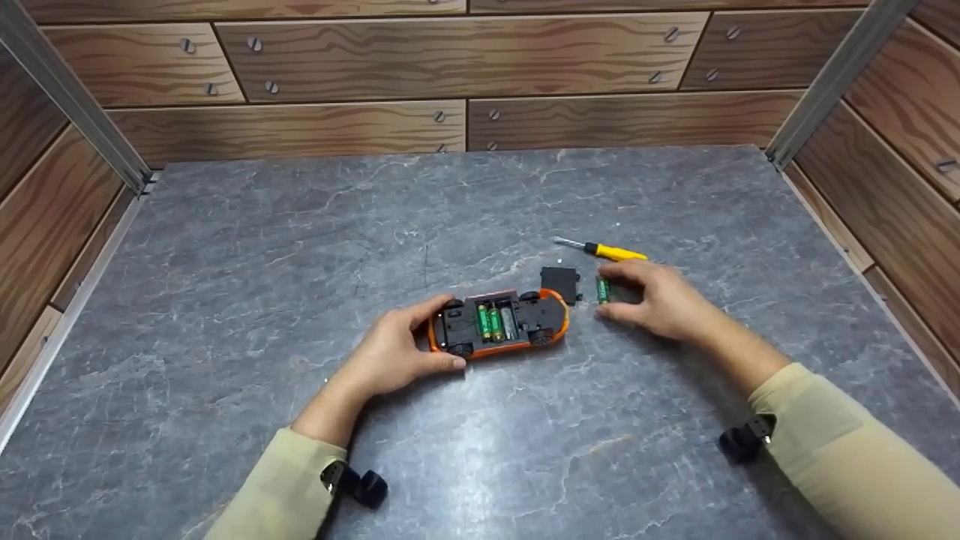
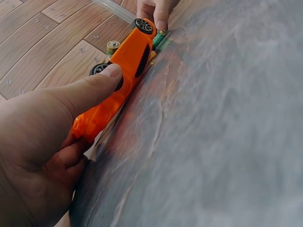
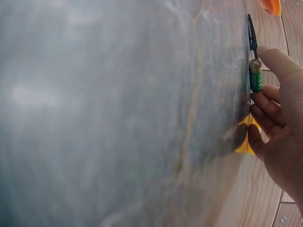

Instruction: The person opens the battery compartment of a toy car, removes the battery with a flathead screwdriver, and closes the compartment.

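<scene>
An orange toy car [image 1: 555,330] lies upside down, its black underside facing up and its battery bay uncovered. Two green batteries [image 1: 489,322] sit in the bay, beside a greyish cylinder [image 1: 508,322] whose kind is unclear. My left hand [image 1: 394,349] grips the car's left end, thumb along the near side and fingers at the far side. Right of the car, my right hand [image 1: 652,300] holds a loose green battery [image 1: 603,289] by its two ends between thumb and fingers, low at the table. The same battery [image 3: 255,78] shows upright between the fingertips in the right wrist view.
A black battery cover [image 1: 559,283] lies just beyond the car's right end. Behind the right hand is a screwdriver [image 1: 619,253] with a yellow handle. A tiny screw [image 1: 559,261] lies near the cover. Wood-patterned walls [image 1: 450,60] border the grey marbled table [image 1: 262,225].
</scene>
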`<action>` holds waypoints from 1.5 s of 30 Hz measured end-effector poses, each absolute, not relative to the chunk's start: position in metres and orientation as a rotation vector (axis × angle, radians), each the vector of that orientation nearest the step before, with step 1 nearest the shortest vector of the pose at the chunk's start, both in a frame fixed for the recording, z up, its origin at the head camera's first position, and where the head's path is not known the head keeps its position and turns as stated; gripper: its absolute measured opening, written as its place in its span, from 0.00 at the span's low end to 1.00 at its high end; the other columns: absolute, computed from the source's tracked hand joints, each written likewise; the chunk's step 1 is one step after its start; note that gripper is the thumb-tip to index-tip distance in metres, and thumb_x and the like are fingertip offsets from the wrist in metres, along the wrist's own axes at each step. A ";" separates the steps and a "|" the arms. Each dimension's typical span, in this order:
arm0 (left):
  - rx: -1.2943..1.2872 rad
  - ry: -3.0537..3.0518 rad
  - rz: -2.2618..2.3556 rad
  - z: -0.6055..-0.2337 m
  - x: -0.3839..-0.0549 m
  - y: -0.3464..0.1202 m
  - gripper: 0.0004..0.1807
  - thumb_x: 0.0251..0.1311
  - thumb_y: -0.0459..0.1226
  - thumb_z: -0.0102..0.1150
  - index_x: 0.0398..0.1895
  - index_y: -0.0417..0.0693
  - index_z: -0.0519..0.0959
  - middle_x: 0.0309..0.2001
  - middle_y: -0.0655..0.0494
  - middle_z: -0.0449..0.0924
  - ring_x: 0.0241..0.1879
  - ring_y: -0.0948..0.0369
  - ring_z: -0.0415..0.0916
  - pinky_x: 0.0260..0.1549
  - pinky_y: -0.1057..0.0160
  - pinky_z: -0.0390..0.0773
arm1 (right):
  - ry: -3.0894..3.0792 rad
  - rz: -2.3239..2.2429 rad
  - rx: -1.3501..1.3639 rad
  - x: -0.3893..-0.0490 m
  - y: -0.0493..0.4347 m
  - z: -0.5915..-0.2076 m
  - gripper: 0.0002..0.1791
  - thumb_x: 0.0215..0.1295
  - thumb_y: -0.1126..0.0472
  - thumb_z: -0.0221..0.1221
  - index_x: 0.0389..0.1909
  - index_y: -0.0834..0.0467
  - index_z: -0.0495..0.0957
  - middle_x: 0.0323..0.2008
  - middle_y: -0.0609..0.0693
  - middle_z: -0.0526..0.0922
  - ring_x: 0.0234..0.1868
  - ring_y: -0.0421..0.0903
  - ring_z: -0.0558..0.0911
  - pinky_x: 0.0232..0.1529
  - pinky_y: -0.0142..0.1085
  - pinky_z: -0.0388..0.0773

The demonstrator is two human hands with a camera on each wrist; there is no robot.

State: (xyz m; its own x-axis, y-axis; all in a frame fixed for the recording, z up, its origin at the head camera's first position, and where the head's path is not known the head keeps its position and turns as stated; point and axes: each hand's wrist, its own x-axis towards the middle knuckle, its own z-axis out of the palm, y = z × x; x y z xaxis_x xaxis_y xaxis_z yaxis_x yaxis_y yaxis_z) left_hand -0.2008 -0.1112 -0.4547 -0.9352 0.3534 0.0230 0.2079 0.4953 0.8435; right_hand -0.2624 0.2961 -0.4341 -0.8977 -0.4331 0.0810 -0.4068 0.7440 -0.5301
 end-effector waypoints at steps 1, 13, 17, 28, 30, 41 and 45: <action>0.493 2.582 1.428 -0.455 -0.201 -0.111 0.54 0.46 0.47 0.87 0.79 0.50 0.71 0.70 0.51 0.78 0.66 0.54 0.75 0.72 0.50 0.69 | 2.890 -0.872 -0.689 -0.262 0.296 -0.434 0.36 0.63 0.52 0.76 0.68 0.63 0.78 0.66 0.60 0.81 0.71 0.63 0.74 0.74 0.59 0.65; 0.474 2.577 1.419 -0.455 -0.202 -0.111 0.54 0.45 0.48 0.88 0.78 0.52 0.72 0.70 0.53 0.78 0.66 0.55 0.75 0.72 0.50 0.68 | 2.847 -1.124 -0.703 -0.247 0.274 -0.410 0.32 0.67 0.52 0.74 0.67 0.62 0.80 0.65 0.56 0.83 0.65 0.58 0.79 0.65 0.58 0.75; 0.471 2.572 1.414 -0.454 -0.202 -0.111 0.54 0.45 0.48 0.88 0.79 0.51 0.71 0.71 0.52 0.77 0.66 0.56 0.75 0.72 0.51 0.68 | 2.816 -1.176 -0.790 -0.241 0.255 -0.403 0.31 0.64 0.52 0.76 0.66 0.58 0.81 0.64 0.52 0.83 0.66 0.54 0.78 0.66 0.56 0.75; 0.469 2.568 1.410 -0.453 -0.204 -0.112 0.55 0.45 0.48 0.88 0.79 0.50 0.71 0.71 0.51 0.77 0.65 0.54 0.76 0.72 0.49 0.68 | 2.721 -1.124 -1.031 -0.232 0.208 -0.409 0.34 0.61 0.49 0.77 0.65 0.57 0.82 0.66 0.54 0.81 0.68 0.54 0.77 0.71 0.53 0.70; 0.479 2.564 1.420 -0.453 -0.203 -0.112 0.55 0.45 0.48 0.88 0.78 0.49 0.71 0.71 0.51 0.77 0.66 0.54 0.75 0.72 0.50 0.67 | 2.718 -1.100 -1.048 -0.231 0.204 -0.411 0.33 0.61 0.48 0.77 0.65 0.56 0.82 0.67 0.55 0.81 0.68 0.55 0.77 0.71 0.53 0.70; 0.488 2.571 1.398 -0.454 -0.202 -0.113 0.53 0.47 0.48 0.87 0.78 0.49 0.71 0.72 0.51 0.76 0.69 0.55 0.73 0.73 0.52 0.67 | 2.684 -0.956 -1.022 -0.232 0.185 -0.418 0.33 0.62 0.43 0.75 0.66 0.50 0.82 0.72 0.54 0.76 0.72 0.57 0.72 0.74 0.59 0.64; 0.474 2.574 1.392 -0.453 -0.204 -0.111 0.53 0.47 0.48 0.87 0.78 0.50 0.71 0.72 0.52 0.76 0.69 0.55 0.73 0.72 0.52 0.67 | 2.673 -0.951 -1.029 -0.234 0.183 -0.418 0.33 0.62 0.41 0.74 0.66 0.49 0.82 0.72 0.53 0.76 0.72 0.57 0.72 0.74 0.59 0.65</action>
